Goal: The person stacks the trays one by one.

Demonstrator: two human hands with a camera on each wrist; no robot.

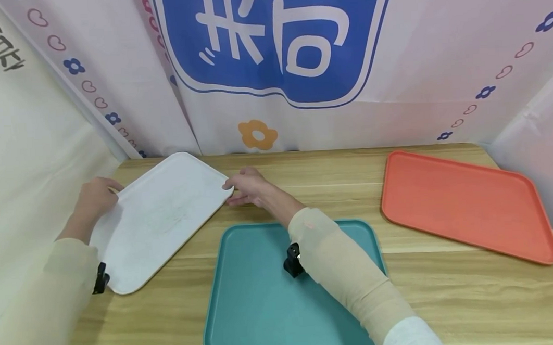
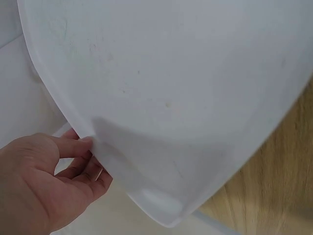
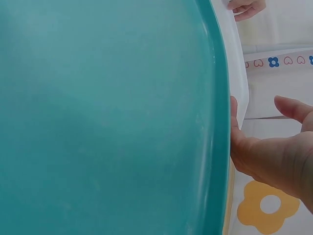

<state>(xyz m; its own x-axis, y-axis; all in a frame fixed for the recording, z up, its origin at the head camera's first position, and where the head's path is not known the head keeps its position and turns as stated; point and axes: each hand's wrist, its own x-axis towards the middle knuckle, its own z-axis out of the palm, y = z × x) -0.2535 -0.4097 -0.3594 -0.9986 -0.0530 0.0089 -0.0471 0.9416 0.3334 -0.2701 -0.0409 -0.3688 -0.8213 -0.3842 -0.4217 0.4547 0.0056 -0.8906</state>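
A white rectangular tray (image 1: 166,215) lies slanted at the left of the table. My left hand (image 1: 97,200) pinches its left edge; in the left wrist view the thumb (image 2: 80,146) is on the rim and the other fingers are below it. At the tray's right corner is my right hand (image 1: 251,187), one digit over the corner and another below it. In the right wrist view those digits of the right hand (image 3: 279,156) stand spread apart, partly hidden behind the teal tray (image 3: 107,122). That teal tray lies at the front centre, under my right forearm.
An orange tray (image 1: 466,204) sits slanted on the right side of the wooden table (image 1: 314,175). White printed cloth (image 1: 438,44) hangs behind the table, and pale sheeting (image 1: 26,133) stands close at the left beside my left hand.
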